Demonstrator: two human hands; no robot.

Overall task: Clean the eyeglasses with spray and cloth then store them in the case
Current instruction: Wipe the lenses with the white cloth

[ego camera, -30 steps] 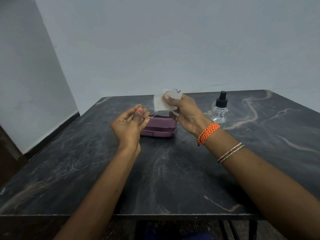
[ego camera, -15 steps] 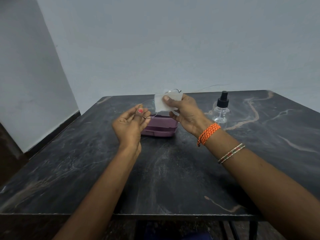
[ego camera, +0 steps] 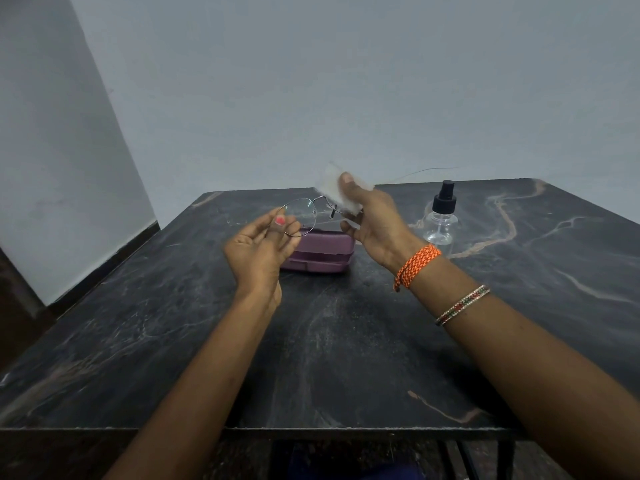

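1. Eyeglasses (ego camera: pixel 300 216) are held in the air above the purple case (ego camera: pixel 320 253), with the frame's long axis running left to right between the two hands. One thin temple wire extends past the right hand toward the far table edge.
2. Left hand (ego camera: pixel 258 245) pinches the rim of the left lens between thumb and fingertips; the remaining fingers are loosely extended.
3. Right hand (ego camera: pixel 372 220) grips the white cloth (ego camera: pixel 332 187) folded over the right lens, thumb on the near side and fingers behind. That lens is hidden by the cloth.
4. Judgement: the exposed left lens lies just left of the cloth, so the right hand is the nearer one for the next wiping pass along the frame's axis.
5. Case sits closed on the dark marble table (ego camera: pixel 346 358), directly below and just beyond the hands.
6. Spray bottle (ego camera: pixel 440 218) stands upright to the right of the case, near the right wrist but apart from it.
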